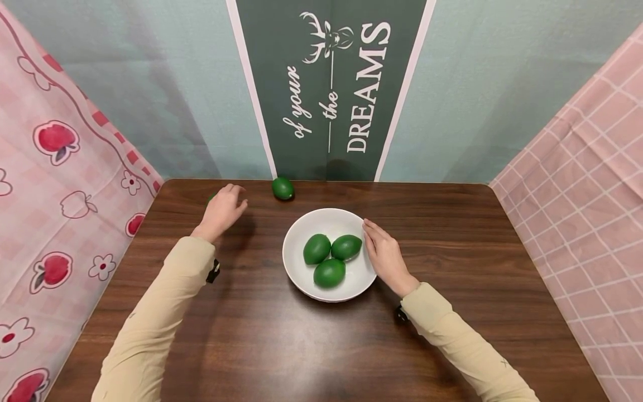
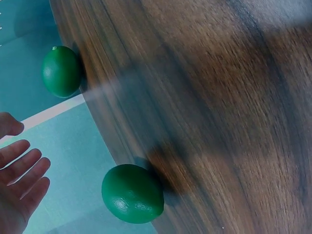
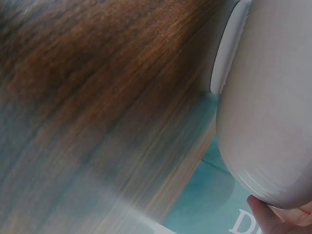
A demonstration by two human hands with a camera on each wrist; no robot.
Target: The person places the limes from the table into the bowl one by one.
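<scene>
Left hand (image 1: 223, 212) with its fingers loosely extended and a little apart, above the back left of the worktop (image 1: 251, 346); in the head view it covers most of a lime (image 2: 132, 194). From the left wrist, that lime lies near the fingers, with a gap between. A second lime (image 1: 283, 188) rests farther right along the back edge.

Right hand (image 1: 388, 258) grips the right side of a white bowl (image 1: 296, 282), thumb over the rim and fingers along the outer wall. From the right wrist, a fingertip touches that wall just below the rim.

Three limes sit grouped inside the bowl: one at the left (image 1: 317, 249), one at the right (image 1: 346, 247), and one nearest the person (image 1: 329, 273).

Both arms wear pale yellow sleeves (image 1: 150, 324), with a black band (image 1: 213, 272) at the left wrist. Behind the worktop hangs a blue-green cloth (image 1: 191, 89) with a dark panel (image 1: 281, 56) reading "of your the DREAMS". Apple-printed pink fabric (image 1: 85, 234) hangs on the left, pink grid fabric (image 1: 593, 184) on the right.
</scene>
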